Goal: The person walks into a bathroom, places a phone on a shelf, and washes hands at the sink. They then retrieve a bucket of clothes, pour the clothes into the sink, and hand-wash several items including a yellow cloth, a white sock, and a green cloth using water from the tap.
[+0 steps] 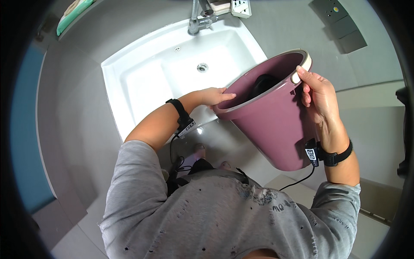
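Observation:
A mauve plastic bucket [275, 129] is tilted in front of me, its mouth turned towards the white sink [142, 77]. My left hand [215, 97] grips the rim on the left, thumb over the edge. On the other side, my right hand [318, 92] holds the rim by the cream-coloured handle [301, 69]. Inside the bucket lies a dark object [265, 84], too shadowed to identify. The bucket's near-left rim overlaps the sink's front right edge from my view; whether they touch I cannot tell.
A chrome faucet [194, 26] rises at the sink's back edge, beside a white soap dish [241, 8]. Wall sockets [336, 19] sit at upper right. A green-and-white packet [74, 16] lies on a ledge at upper left. Cables run from both wrist straps.

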A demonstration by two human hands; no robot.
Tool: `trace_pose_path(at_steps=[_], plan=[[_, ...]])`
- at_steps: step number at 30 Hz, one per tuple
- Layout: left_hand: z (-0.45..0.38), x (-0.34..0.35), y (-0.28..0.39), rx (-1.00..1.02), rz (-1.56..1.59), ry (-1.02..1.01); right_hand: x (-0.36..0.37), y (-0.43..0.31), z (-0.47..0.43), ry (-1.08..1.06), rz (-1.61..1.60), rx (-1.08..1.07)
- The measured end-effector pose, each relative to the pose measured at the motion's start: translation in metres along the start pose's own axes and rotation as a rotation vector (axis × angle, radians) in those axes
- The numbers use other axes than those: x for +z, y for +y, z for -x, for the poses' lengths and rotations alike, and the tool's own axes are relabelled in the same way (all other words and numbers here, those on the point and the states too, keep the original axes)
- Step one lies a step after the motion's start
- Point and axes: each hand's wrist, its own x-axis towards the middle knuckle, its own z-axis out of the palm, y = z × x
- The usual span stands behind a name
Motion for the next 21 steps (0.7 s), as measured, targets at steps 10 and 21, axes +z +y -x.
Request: trace_pose_path(at_steps=[10,21], plan=[[0.003,-0.037,-0.032,0.122,-0.147,-0.225,0.047,-0.008,-0.001,0.193,0.848,-0.289],[-0.015,-0.026,-0.058,0.278,-0.121,-0.188,0.034,0.013,-0.037,-0.344,1.154,-1.191]])
